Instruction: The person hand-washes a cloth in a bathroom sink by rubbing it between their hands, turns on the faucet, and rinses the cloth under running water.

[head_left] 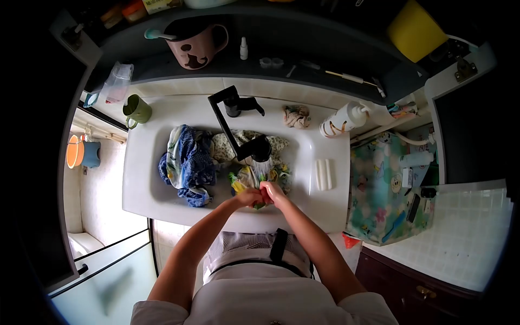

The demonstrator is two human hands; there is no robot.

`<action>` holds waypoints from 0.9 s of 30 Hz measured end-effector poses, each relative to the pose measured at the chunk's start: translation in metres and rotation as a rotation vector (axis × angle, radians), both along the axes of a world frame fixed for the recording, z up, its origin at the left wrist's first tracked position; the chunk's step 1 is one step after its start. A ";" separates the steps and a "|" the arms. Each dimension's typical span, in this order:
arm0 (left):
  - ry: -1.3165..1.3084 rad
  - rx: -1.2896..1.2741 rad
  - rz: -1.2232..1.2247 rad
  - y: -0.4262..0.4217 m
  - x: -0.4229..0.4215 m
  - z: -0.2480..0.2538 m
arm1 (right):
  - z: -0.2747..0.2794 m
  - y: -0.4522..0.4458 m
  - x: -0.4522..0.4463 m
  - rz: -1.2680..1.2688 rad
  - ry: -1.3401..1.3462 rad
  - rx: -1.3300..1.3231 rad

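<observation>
My left hand and my right hand are close together over the front of the white sink. Both are closed around a bunched, patterned cloth in yellow, green and white. Water runs onto it from the black faucet. Behind the faucet head lies a pale cloth with a small print. To the left, a blue and white patterned garment is heaped in the basin. My fingers hide part of the cloth they hold.
On the sink's rim are a green cup, a crumpled cloth, a white pump bottle and a white ridged bar. A shelf above holds a pink mug. Right of the sink is a patterned cover with small items.
</observation>
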State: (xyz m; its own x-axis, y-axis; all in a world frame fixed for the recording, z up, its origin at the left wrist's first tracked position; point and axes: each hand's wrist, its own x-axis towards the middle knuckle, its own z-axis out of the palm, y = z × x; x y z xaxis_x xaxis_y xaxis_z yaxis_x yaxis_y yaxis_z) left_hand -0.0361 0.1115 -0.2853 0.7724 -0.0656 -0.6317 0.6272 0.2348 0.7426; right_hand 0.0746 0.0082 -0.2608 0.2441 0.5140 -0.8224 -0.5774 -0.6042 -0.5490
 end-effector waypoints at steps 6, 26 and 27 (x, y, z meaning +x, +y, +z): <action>0.206 0.148 0.279 0.009 0.023 0.000 | -0.032 0.020 0.004 -0.198 0.031 -0.191; 0.140 1.082 0.199 0.019 0.032 0.048 | -0.055 -0.020 0.006 -0.522 0.393 0.247; 0.186 1.101 0.092 0.024 0.035 0.045 | -0.058 -0.029 0.003 -0.615 0.416 0.267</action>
